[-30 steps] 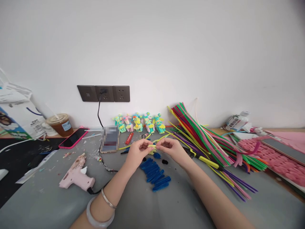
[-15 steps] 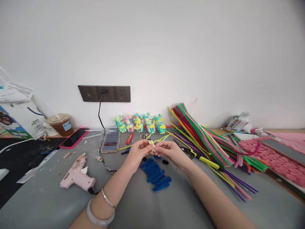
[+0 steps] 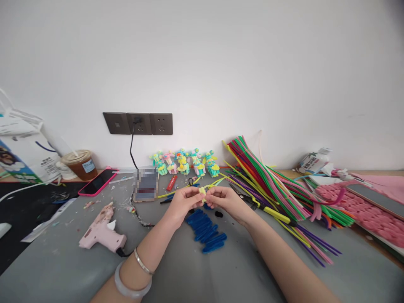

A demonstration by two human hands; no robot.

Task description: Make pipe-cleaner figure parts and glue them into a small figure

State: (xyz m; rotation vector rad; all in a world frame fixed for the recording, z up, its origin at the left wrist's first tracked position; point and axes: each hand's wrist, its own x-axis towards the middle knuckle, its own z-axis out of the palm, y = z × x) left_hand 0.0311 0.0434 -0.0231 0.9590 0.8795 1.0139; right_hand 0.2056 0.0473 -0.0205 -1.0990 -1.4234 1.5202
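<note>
Between my two hands is a small pale-yellow piece of bent pipe cleaner (image 3: 202, 192), partly covered by fingertips. My left hand (image 3: 184, 203) pinches it from the left with thumb and forefinger. From the right, the fingertips of my right hand (image 3: 225, 202) close on the same piece. Just below the hands, several short blue pipe cleaner pieces (image 3: 203, 229) lie in a zigzag row on the grey mat (image 3: 176, 273). A small black fuzzy piece (image 3: 219, 214) rests by my right hand. Yellow-handled scissors (image 3: 271, 212) lie right of it.
A large bundle of coloured pipe cleaners (image 3: 268, 176) leans at the right. Several finished pipe cleaner figures (image 3: 183, 162) stand by the wall. At the left are a pink glue gun (image 3: 102, 231), a phone (image 3: 98, 182) and a drink cup (image 3: 80, 164). A second phone (image 3: 147, 185) lies behind my left hand.
The yellow piece has turned between my fingertips, from lying sideways to standing more upright. My right hand has shifted slightly, uncovering more of the scissors; both hands keep their pinch.
</note>
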